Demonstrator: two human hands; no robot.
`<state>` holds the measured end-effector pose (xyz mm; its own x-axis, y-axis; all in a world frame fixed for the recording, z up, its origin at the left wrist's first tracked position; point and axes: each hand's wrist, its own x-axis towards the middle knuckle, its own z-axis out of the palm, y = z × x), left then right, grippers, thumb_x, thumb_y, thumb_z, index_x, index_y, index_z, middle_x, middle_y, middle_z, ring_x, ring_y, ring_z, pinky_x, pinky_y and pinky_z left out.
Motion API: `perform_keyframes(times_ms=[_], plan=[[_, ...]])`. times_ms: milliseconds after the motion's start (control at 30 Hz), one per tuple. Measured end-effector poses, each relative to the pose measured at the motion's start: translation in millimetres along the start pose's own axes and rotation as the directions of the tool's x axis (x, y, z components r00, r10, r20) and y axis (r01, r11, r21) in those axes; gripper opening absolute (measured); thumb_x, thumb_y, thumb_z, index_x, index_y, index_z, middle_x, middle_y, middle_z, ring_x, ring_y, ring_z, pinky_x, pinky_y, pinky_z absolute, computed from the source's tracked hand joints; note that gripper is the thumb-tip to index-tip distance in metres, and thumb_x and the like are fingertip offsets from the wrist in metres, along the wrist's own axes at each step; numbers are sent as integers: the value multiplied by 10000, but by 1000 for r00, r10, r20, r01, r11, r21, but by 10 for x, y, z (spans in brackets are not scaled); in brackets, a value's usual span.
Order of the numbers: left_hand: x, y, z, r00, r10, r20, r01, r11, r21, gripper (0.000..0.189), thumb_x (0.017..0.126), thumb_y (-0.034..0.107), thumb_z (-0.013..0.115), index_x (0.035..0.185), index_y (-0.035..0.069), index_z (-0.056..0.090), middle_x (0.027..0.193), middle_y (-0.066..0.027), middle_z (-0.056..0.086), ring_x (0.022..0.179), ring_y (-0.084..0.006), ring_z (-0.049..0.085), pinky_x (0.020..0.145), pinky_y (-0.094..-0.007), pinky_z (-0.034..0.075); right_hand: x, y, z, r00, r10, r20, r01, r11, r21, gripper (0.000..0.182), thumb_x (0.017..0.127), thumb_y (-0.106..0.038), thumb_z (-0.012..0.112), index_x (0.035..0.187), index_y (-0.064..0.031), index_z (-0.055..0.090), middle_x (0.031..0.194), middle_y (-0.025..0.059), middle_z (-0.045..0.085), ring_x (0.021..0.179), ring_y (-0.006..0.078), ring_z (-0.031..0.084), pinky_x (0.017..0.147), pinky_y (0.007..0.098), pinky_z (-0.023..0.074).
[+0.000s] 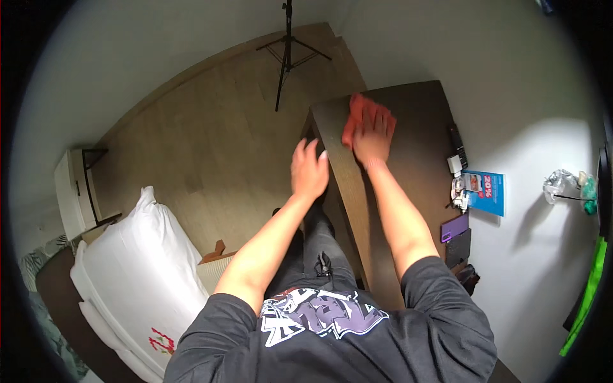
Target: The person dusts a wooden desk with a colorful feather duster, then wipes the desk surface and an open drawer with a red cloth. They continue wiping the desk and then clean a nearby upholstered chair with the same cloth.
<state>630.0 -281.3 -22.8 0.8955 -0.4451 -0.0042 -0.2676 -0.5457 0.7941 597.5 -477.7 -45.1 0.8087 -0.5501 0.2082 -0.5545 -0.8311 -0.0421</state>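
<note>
My right hand [372, 141] lies flat with its fingers spread on a red cloth [357, 112], pressing it against the top of a dark wooden desk [412, 115] near its far end. The cloth is partly bunched beneath the palm. Beside the desk's front edge, my left hand [309, 170] is held with its fingers apart and nothing in it. Whether its fingertips touch the edge, I cannot tell.
Along the wall side of the desk are a black remote control [458, 143], a white adapter [454, 164], a blue leaflet [488, 191] and a purple phone [454, 228]. A black tripod [287, 48] stands on the floor beyond. White bedding [139, 249] lies at left.
</note>
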Motion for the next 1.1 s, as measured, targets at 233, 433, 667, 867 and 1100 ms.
perform_keyframes(times_ms=[233, 433, 667, 867, 1100], plan=[[700, 242, 375, 967, 244, -80, -219, 945, 241, 452, 957, 316, 495, 1317, 44, 503, 1419, -286, 397, 1304, -466, 371, 1086, -542, 284, 378, 23, -30, 934, -356, 41, 338, 913, 230, 510, 930, -333, 463, 1394, -124, 488, 1450, 167, 431, 1389, 344, 339, 1158, 517, 209], [641, 233, 516, 961, 275, 41, -268, 879, 394, 447, 900, 301, 571, 1290, 84, 554, 1441, -237, 391, 1382, -434, 292, 1130, -552, 234, 913, 1824, 114, 997, -65, 28, 70, 969, -238, 512, 934, -292, 467, 1391, -62, 441, 1426, 207, 422, 1372, 400, 313, 1132, 548, 221], [671, 221, 476, 968, 250, 5, -231, 888, 397, 447, 873, 263, 576, 1283, 85, 559, 1440, -231, 393, 1377, -435, 300, 1124, -558, 242, -3, 1421, -164, 991, 127, -52, -130, 989, -66, 546, 937, -285, 461, 1426, -49, 408, 1428, 288, 382, 1362, 443, 322, 1135, 539, 244], [652, 181, 459, 960, 280, 9, -258, 872, 415, 439, 901, 280, 552, 1292, 80, 551, 1443, -224, 392, 1378, -420, 306, 1127, -551, 253, -690, 1197, -350, 991, -28, 129, 25, 999, 29, 608, 905, -271, 478, 1465, -63, 366, 1498, 266, 307, 1414, 420, 260, 1177, 539, 159], [569, -20, -63, 946, 291, 139, -315, 929, 196, 396, 965, 286, 494, 1281, 54, 554, 1399, -231, 456, 1305, -411, 419, 1082, -490, 348, 109, 2015, 81, 999, -38, 0, 38, 999, -21, 513, 929, -246, 472, 1396, -38, 440, 1426, 261, 405, 1336, 428, 366, 1113, 516, 296]])
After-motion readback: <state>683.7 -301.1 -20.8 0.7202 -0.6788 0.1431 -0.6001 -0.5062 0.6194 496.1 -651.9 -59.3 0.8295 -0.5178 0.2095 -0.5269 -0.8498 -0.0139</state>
